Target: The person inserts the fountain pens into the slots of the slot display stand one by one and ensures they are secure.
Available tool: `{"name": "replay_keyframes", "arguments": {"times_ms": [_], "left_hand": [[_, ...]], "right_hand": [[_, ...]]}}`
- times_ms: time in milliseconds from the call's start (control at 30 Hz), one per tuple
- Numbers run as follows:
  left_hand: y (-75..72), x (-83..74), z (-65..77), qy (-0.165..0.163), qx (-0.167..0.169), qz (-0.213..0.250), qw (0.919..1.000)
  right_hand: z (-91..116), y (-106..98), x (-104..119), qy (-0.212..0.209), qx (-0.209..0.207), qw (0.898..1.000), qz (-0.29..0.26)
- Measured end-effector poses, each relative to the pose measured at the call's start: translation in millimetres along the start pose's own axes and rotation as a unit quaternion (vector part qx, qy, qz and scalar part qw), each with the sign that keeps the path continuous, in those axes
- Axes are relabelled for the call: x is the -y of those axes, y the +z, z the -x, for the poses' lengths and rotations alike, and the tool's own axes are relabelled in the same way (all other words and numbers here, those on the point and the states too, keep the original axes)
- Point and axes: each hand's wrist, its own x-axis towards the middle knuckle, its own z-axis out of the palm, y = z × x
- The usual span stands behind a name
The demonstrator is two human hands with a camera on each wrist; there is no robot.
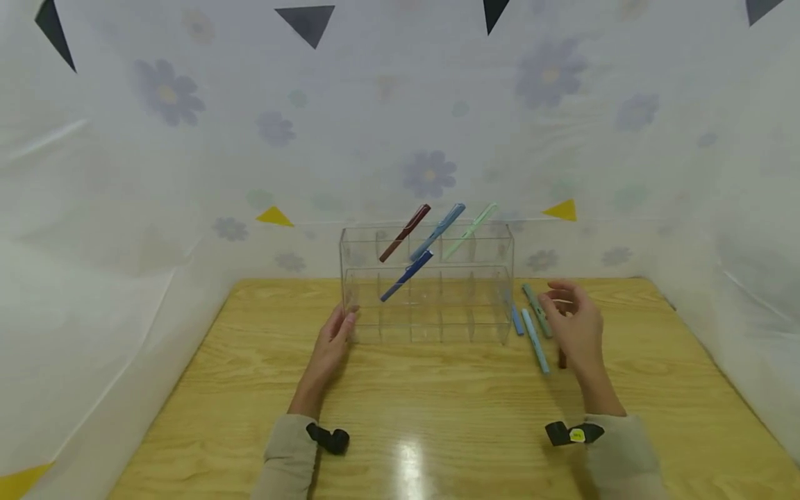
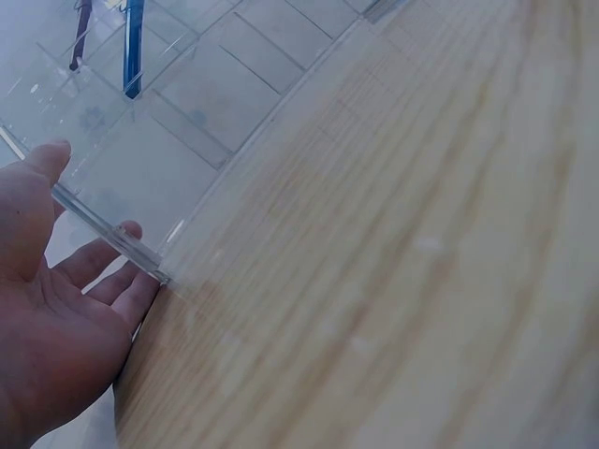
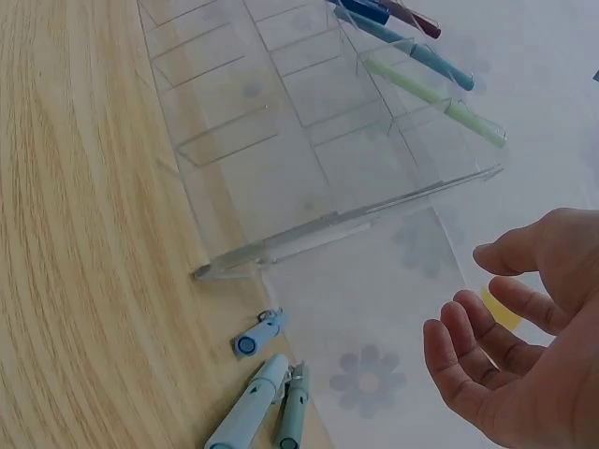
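Note:
A clear plastic pen organizer [image 1: 425, 333] with rows of compartments stands on the table. My left hand [image 1: 333, 340] holds its left edge, thumb in front and fingers behind [image 2: 131, 281]. In the upper tier lean a dark red pen [image 1: 405, 232], a blue pen [image 1: 439, 230] and a light green pen [image 1: 471, 229]. A dark blue pen [image 1: 406, 276] leans in a lower compartment. My right hand [image 1: 576, 330] hovers right of the organizer, fingers loosely bent with nothing between them [image 3: 533, 346]. Near it lie a light blue pen [image 1: 535, 342] and a grey-green pen [image 1: 536, 309].
Another blue pen [image 1: 517, 321] lies close to the organizer's right side, and a brown pen [image 1: 562, 358] is partly hidden under the right hand. The wooden table [image 1: 425, 410] ends at a flower-patterned cloth [image 1: 375, 160] behind the organizer.

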Motion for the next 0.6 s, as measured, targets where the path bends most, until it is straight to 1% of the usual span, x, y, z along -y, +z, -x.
{"name": "replay_keyframes", "arguments": {"times_ms": [167, 367, 467, 600], "left_hand": [[2.3, -1.6, -0.2, -0.004, 0.0, 0.006, 1.0], [3.9, -4.0, -1.3, -0.002, -0.001, 0.005, 1.0], [3.6, -4.3, -2.1, -0.007, 0.0, 0.009, 0.9999], [2.5, -4.1, -1.7, -0.011, 0.001, 0.015, 0.9998]], "right_hand": [[-2.9, -11.0, -15.6, 0.031, -0.016, 0.999, 0.017], [-3.5, -19.3, -35.9, 0.063, -0.031, 0.996, 0.054], [-3.0, -20.4, -42.7, 0.074, -0.029, 0.994, 0.072], [-2.7, -20.3, -50.8, 0.093, -0.012, 0.991, 0.096]]}}
